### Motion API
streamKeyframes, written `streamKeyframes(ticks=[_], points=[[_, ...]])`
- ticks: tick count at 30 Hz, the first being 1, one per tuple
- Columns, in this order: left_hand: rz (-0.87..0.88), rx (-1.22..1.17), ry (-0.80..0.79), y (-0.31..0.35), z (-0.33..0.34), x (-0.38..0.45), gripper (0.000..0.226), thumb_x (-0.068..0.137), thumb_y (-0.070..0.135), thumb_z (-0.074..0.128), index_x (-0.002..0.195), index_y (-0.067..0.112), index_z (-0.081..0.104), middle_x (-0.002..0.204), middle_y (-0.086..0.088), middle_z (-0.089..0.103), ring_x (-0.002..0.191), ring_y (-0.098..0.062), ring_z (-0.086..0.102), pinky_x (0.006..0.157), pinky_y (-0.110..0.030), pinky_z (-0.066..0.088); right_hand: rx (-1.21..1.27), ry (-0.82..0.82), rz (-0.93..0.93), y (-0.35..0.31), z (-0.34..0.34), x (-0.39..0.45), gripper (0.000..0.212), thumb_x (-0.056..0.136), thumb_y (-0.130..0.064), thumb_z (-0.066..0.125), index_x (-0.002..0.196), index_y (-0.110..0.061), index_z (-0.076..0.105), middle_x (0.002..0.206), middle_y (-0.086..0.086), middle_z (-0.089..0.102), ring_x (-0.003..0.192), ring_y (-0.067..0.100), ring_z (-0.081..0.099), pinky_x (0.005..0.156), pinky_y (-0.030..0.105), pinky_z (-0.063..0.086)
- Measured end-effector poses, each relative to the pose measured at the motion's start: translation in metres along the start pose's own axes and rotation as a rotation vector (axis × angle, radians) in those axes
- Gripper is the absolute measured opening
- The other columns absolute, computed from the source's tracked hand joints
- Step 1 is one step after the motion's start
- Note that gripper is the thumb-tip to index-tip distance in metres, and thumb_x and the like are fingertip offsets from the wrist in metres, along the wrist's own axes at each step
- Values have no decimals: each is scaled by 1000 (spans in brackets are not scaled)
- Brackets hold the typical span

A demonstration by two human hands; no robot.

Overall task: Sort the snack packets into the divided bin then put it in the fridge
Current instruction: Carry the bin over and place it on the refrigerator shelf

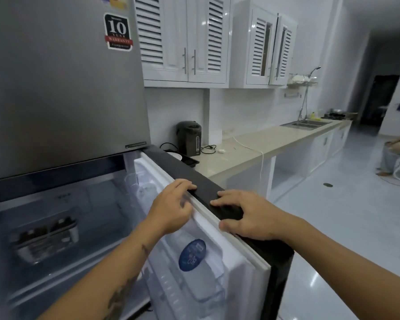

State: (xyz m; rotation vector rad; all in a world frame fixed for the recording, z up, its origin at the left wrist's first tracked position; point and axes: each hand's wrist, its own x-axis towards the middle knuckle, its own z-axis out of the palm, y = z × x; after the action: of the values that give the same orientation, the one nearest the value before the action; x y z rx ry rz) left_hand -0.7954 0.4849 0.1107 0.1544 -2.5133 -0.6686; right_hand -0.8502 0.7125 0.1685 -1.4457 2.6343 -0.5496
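Head view shows the divided bin [47, 239] already sitting on a shelf inside the fridge [62, 88], packets blurred inside it. Both hands rest on the top edge of the open fridge door [217, 262]: left hand [171, 209] fingers laid over it, right hand [245, 218] gripping it. Closing the door looks like all that remains.

Above the hands, the upper fridge door [56, 88] looks like brushed grey metal, matt, with a glossy paper-like sticker [118, 32]. Under both hands, the open lower door's top edge [208, 195] is smooth black, bordered by a white rubbery seal [219, 229]. Its inner liner [217, 273] below the hands is glossy white plastic. Beyond the right hand, the bench [252, 144] is polished beige stone and the floor [356, 204] shiny tile.
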Motion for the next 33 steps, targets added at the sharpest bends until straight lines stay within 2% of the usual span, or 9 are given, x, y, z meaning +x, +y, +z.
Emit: streamKeyframes(ticks=[4,9,11,15,18,22,26,29,33], points=[[-135,-126,95,-19,-52,-52,30,84,13,49,104,28,66,112,13,61,107,-7,56,97,-31,45,-50,-12,-69,-85,39,-10,73,88,-53,59,153,-31,34,163,-5,24,149,15,17,121,36,19],[-368,-285,320,-51,-123,-147,33,85,-4,50,90,22,69,94,8,69,88,-6,65,76,-21,50,47,52,-202,-175,84,0,51,85,-58,53,125,-29,64,139,-8,48,135,13,36,112,43,33],[-477,-340,401,-70,-149,-190,32,87,-5,49,89,20,70,92,4,71,83,-8,69,72,-24,52,119,68,-246,-200,104,13,56,79,-64,44,119,-32,67,132,-11,50,129,13,39,110,44,34],[-696,-466,642,-93,-186,-274,30,91,-6,48,88,14,70,91,-6,71,79,-18,70,67,-27,52,204,98,-333,-241,143,45,65,80,-64,26,130,-40,60,136,-13,47,133,11,34,110,47,32],[-782,-556,717,-101,-199,-318,21,96,-1,49,97,7,68,91,-11,69,80,-22,67,65,-23,53,213,133,-394,-269,166,64,65,86,-59,15,137,-45,53,141,-15,45,135,7,31,109,50,31],[-836,-582,644,-120,-200,-339,22,100,25,52,120,23,61,109,-2,66,101,-19,62,90,-36,51,123,109,-439,-306,182,96,53,98,-51,20,144,-44,44,152,-12,38,142,6,23,110,48,23],[-868,-450,705,-136,-199,-323,56,98,45,48,149,33,31,145,5,38,133,-17,39,114,-46,32,22,47,-532,-329,191,133,54,98,-48,43,151,-41,33,160,-9,28,147,10,17,113,49,19],[-910,-374,777,-153,-204,-300,65,102,37,43,157,29,10,156,3,21,141,-20,29,115,-42,28,-68,38,-638,-333,199,162,69,91,-51,52,153,-42,23,162,-11,20,149,10,12,113,48,20],[-980,-266,880,-197,-220,-278,57,103,36,40,155,27,18,154,-2,28,138,-22,36,115,-47,32,-39,102,-774,-330,212,204,73,85,-46,56,152,-40,28,157,-5,27,146,14,20,112,44,26]])
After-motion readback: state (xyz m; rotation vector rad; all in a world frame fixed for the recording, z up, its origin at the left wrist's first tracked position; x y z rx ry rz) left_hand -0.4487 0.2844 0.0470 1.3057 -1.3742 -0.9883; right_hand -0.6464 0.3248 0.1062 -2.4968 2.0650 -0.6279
